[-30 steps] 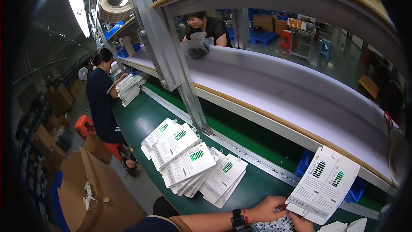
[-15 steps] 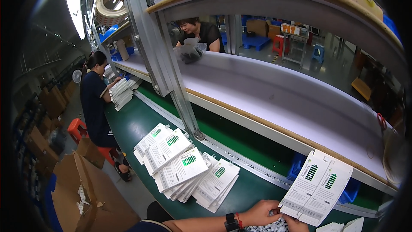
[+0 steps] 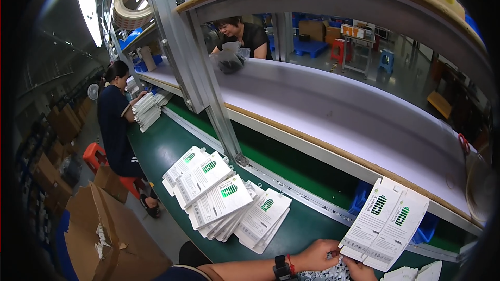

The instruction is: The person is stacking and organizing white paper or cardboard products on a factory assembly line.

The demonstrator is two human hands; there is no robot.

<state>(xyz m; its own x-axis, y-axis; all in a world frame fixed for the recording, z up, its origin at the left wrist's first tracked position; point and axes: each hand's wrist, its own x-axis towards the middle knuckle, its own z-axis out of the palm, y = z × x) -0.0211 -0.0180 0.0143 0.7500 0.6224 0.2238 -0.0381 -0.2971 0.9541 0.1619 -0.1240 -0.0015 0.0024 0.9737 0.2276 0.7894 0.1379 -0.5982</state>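
Note:
A white flat carton (image 3: 383, 226) with green print stands tilted at the lower right, its lower left corner by my fingers. My right hand (image 3: 360, 270) is closed at its lower edge and grips it; part of that hand is cut off by the frame. Against the corner, my left hand (image 3: 320, 256) has its fingers curled together in a pinch, and what they hold is hidden. Small white and grey pieces (image 3: 325, 275) lie in a heap beneath both hands. A fanned pile of similar cartons (image 3: 221, 200) with small clear tabs on their ends lies left of my hands.
The green table (image 3: 161, 148) runs to the far left, where a co-worker (image 3: 114, 119) handles white cartons. A metal post (image 3: 208, 93) and white shelf (image 3: 333, 119) border it. Across the shelf, another person is beside a plastic bag (image 3: 230, 58). More cartons (image 3: 416, 273) lie lower right.
The view has shifted slightly. My hands stay at the carton's lower left corner, with only small finger movement. The person across the shelf has shifted the plastic bag a little.

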